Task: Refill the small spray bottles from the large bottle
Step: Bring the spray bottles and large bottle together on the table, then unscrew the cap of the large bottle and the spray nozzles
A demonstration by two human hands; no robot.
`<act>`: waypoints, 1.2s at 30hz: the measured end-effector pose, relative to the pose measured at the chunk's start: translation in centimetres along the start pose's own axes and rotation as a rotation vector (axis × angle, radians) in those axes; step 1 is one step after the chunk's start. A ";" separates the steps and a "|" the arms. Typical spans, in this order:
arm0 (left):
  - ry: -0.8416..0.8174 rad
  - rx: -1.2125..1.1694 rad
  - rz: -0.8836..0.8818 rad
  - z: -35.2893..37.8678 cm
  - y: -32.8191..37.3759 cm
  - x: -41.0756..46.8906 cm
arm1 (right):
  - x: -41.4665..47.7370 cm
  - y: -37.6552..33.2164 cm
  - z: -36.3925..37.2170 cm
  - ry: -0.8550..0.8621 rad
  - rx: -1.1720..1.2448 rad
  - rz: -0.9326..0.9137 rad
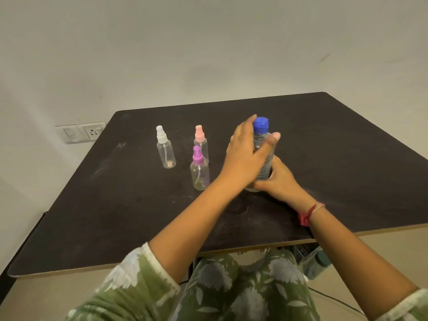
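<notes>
The fingers (pixel 251 122) of the left hand (pixel 245 158) are curled around the upper body of the large bottle (pixel 262 156), with the thumb pressed on its right side just below the blue cap (pixel 261 124); the right hand (pixel 278 179) is wrapped around the bottle's lower part, near its base. The bottle stands upright right of centre on the dark counter (pixel 347 158), with both hands closed on it. Its clear plastic wall looks thin, so it would likely give under a hard squeeze; it probably carries some weight if it holds liquid, though how full it is cannot be told. A low hold to steady it and a grip on the ridged cap to twist seems the sound way to open it. To the left stand three small spray bottles, all capped and upright: a white-topped one (pixel 165 150) farthest left, a pink-topped one (pixel 201 144) behind, and a purple-topped one (pixel 199 169) nearest the hands. They look light and easy to topple.
</notes>
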State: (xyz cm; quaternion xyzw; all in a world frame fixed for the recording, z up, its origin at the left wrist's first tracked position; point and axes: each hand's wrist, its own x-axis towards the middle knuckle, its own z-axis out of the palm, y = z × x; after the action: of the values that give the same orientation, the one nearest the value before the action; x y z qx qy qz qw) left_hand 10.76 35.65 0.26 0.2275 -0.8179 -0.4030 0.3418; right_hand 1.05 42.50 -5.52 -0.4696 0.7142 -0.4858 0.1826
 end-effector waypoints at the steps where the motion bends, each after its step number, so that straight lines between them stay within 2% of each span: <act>1: 0.000 -0.007 -0.004 0.3 -0.3 0.2 | 0.0 0.1 0.0 0.006 -0.003 0.001; 6: 0.048 -0.107 -0.066 0.8 -1.6 -0.8 | 0.0 0.6 0.2 0.041 -0.043 -0.004; 12: 0.074 -0.178 -0.049 0.4 -2.4 -1.8 | -0.5 0.1 1.1 0.065 -0.086 0.045; 15: 0.064 -0.166 -0.041 0.2 -2.7 -1.7 | -0.2 -0.5 0.0 -0.115 -0.061 0.033; 17: 0.052 -0.165 -0.036 0.2 -2.9 -1.7 | 0.0 -1.7 -2.8 -0.322 -0.165 0.093; 18: 0.051 -0.169 -0.028 0.2 -3.0 -1.6 | 0.2 -2.7 -4.5 -0.370 -0.263 0.099; 19: 0.053 -0.172 -0.020 0.2 -3.1 -1.6 | 0.4 -4.1 -6.0 -0.355 -0.319 0.083; 20: 0.051 -0.177 -0.016 0.2 -3.1 -1.5 | 0.5 -5.7 -7.5 -0.263 -0.328 0.050; 22: 0.046 -0.188 -0.014 0.2 -3.1 -1.5 | 0.4 -9.6 -9.0 0.029 -0.253 -0.024; 24: 0.054 -0.194 -0.014 0.3 -3.1 -1.5 | 0.6 -12.7 -8.1 0.140 -0.391 -0.103; 27: 0.056 -0.201 -0.005 0.3 -3.1 -1.5 | 1.0 -14.8 -5.7 0.088 -0.868 -0.124; 29: 0.043 -0.211 -0.001 0.3 -3.1 -1.4 | 1.9 -14.8 -4.9 0.059 -1.026 -0.161; 36: 0.027 -0.194 -0.007 0.2 -3.2 -1.5 | 3.2 -15.5 -5.2 -0.145 -0.892 -0.119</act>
State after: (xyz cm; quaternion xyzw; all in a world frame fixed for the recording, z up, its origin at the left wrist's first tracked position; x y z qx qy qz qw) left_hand 11.95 34.85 -3.00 0.2016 -0.7694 -0.4786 0.3719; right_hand 3.33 41.15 10.91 -0.5753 0.8108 -0.1064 -0.0162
